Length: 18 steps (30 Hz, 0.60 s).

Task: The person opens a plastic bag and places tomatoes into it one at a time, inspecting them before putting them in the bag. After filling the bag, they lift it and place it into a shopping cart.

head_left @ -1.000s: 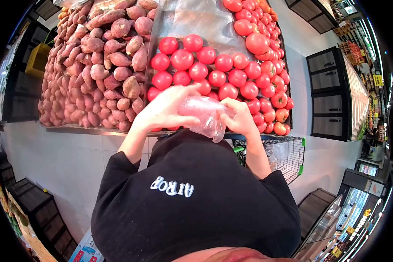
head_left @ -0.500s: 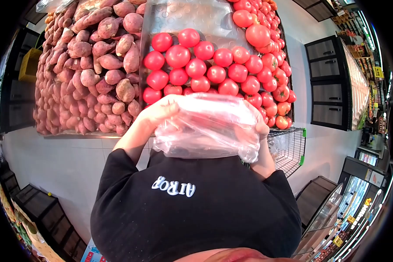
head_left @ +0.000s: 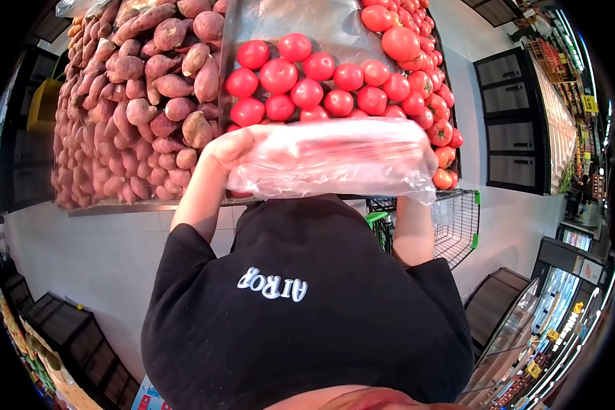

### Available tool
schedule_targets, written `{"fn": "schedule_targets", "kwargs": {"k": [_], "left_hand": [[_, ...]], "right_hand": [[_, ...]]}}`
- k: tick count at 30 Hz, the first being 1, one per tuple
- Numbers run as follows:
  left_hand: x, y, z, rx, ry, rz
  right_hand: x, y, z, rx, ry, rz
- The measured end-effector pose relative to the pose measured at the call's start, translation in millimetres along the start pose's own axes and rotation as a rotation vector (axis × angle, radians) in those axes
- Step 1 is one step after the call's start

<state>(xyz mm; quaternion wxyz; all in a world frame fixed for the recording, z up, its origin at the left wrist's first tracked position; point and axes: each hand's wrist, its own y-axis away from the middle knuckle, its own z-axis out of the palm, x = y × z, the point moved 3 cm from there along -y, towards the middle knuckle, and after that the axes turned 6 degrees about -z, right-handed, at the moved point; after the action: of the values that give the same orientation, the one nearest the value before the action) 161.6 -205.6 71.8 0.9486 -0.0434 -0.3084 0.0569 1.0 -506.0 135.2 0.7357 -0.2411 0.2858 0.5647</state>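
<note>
A clear plastic bag [head_left: 335, 164] is stretched wide between my two hands, in front of the tomatoes. My left hand [head_left: 232, 146] is closed on the bag's left end, its fingers partly behind the film. At the other end my right hand [head_left: 425, 161] grips the bag, seen blurred through the plastic. Red tomatoes [head_left: 279, 75] lie in rows just beyond the bag, and it covers the nearest ones. I cannot make out anything inside the bag.
Sweet potatoes [head_left: 141, 111] are heaped left of the tomatoes, behind a divider. A wire shopping cart [head_left: 458, 219] with green corners stands by my right forearm. The metal display surface [head_left: 294, 20] shows behind the tomatoes. Dark cabinets [head_left: 512, 137] stand to the right.
Both hands have moved forward and up over the tomatoes with the bag. The bag is now wider and flatter, and the cart's green handle has come into view.
</note>
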Motion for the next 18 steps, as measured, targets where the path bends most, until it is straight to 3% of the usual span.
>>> {"fn": "schedule_targets", "kwargs": {"k": [3,4,6,8,10,11,12,14,16,18], "left_hand": [[26,-7,38,0.389,-0.607,-0.47],[31,-11,51,0.433,-0.605,-0.606],[39,-8,66,0.554,-0.975,-0.663],[39,-7,73,0.607,-1.367,-0.663],[32,-8,72,0.577,-1.779,-0.602],[14,-3,61,0.531,-2.102,-0.327],[4,-1,64,0.53,-2.221,-0.312],[-16,2,51,0.519,-2.321,-0.413],[-35,8,36,0.69,-2.16,-0.51],[-52,12,33,0.763,-2.055,-0.617]], "right_hand": [[-3,-13,-2,-0.365,-0.187,-0.002],[-3,-20,-2,-0.523,-0.205,0.025],[-7,-29,11,-0.85,-0.152,0.089],[-10,-23,11,-0.825,0.42,0.005],[-9,-19,21,-0.878,1.139,0.048],[1,-12,25,-0.866,1.392,0.065],[11,-4,31,-0.85,1.597,0.044],[36,7,23,-0.754,1.753,-0.064],[57,16,13,-0.686,1.834,-0.005],[74,24,6,-0.55,1.875,-0.119]]}}
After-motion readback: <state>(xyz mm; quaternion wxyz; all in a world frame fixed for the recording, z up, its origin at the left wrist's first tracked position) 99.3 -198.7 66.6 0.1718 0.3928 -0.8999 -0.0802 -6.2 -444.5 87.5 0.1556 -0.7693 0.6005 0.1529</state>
